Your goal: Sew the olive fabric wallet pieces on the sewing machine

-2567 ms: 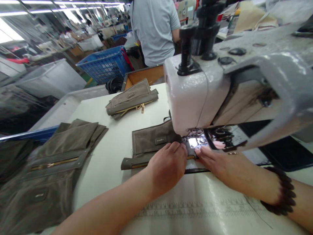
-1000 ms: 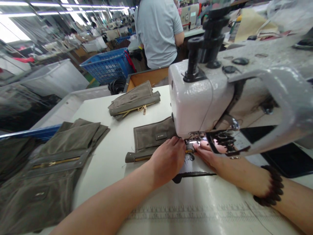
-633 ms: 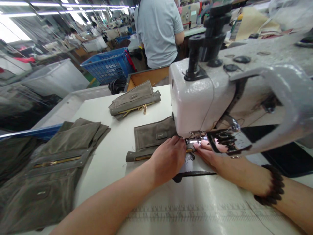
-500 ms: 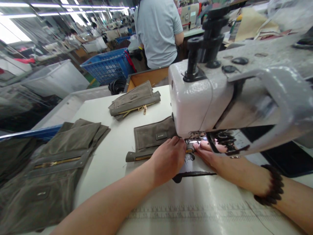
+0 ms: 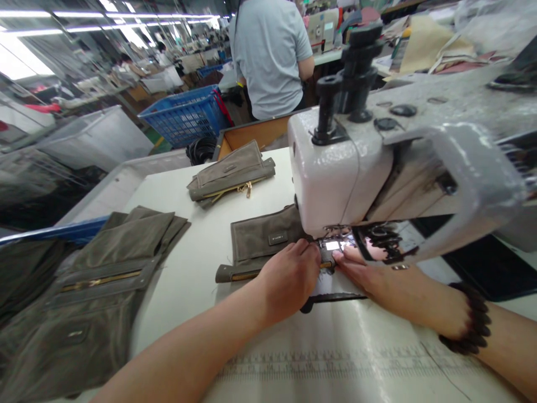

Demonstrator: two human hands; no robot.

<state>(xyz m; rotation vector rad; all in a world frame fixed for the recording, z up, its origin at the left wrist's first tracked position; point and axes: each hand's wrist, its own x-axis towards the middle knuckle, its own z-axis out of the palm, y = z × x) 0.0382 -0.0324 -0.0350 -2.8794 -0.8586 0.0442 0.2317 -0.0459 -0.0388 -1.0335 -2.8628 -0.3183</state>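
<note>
A brown-grey fabric piece (image 5: pixel 255 238) with a small label and a brass zipper strip along its near edge lies under the head of a sewing machine (image 5: pixel 325 173). My left hand (image 5: pixel 292 274) rests on it left of the needle area, fingers curled and closed on the zipper edge. From the other side, my right hand (image 5: pixel 369 274) lies low beside the machine's foot. Its fingers are stretched out and their tips touch the right end of the strip. The machine's parts partly cover those fingers. The needle itself cannot be made out.
Another zippered fabric piece (image 5: pixel 230 170) lies farther back on the white table. More brown-grey pieces (image 5: pixel 96 296) are heaped at left by a blue bin edge. A dark flat object (image 5: pixel 490 266) lies right. Beyond are a blue crate (image 5: pixel 184 115) and a person (image 5: pixel 271 59) facing away.
Both hands stay at the machine with almost the same hold. The zipper end between them has shifted very slightly, and the view has tilted a little.
</note>
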